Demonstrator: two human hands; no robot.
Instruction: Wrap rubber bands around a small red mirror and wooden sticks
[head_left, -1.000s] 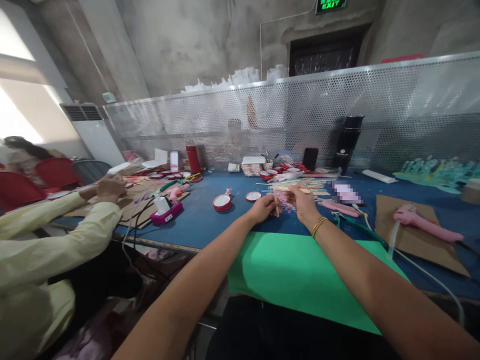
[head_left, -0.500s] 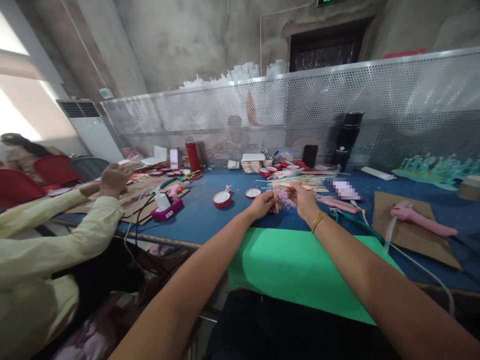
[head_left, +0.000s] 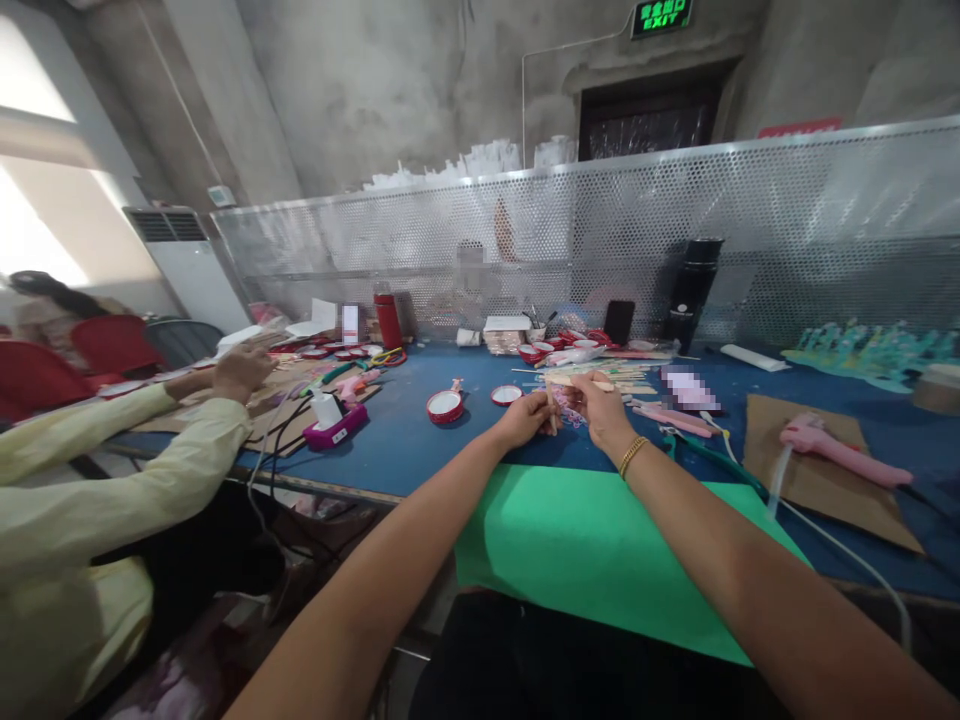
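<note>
My left hand [head_left: 528, 420] pinches a thin flat wooden craft stick [head_left: 553, 412], which stands nearly upright between the fingertips. Just to its right, my right hand [head_left: 604, 408] has its fingers closed on another pale wooden craft stick [head_left: 602, 386], held roughly level. The two sticks meet or nearly meet between my hands; contact cannot be made out. Behind my fingers lies a small heap of pink and purple pieces [head_left: 576, 418], partly hidden. More thin sticks [head_left: 637, 380] are spread on the blue table [head_left: 405, 440] beyond. A green sheet [head_left: 585, 540] lies under my forearms.
Two round red-rimmed dishes [head_left: 445, 404] are left of my hands. A pink glue gun [head_left: 840, 450] rests on cardboard [head_left: 870, 510] at right, near teal-handled pliers [head_left: 705, 455]. A purple power strip [head_left: 336, 428] and a co-worker's hands [head_left: 244, 372] are at left. A black bottle [head_left: 691, 290] stands behind.
The camera has tipped up slightly, so the scene sits lower and the exit sign shows. My hands keep nearly the same pose on the sticks. The co-worker's hands have shifted slightly.
</note>
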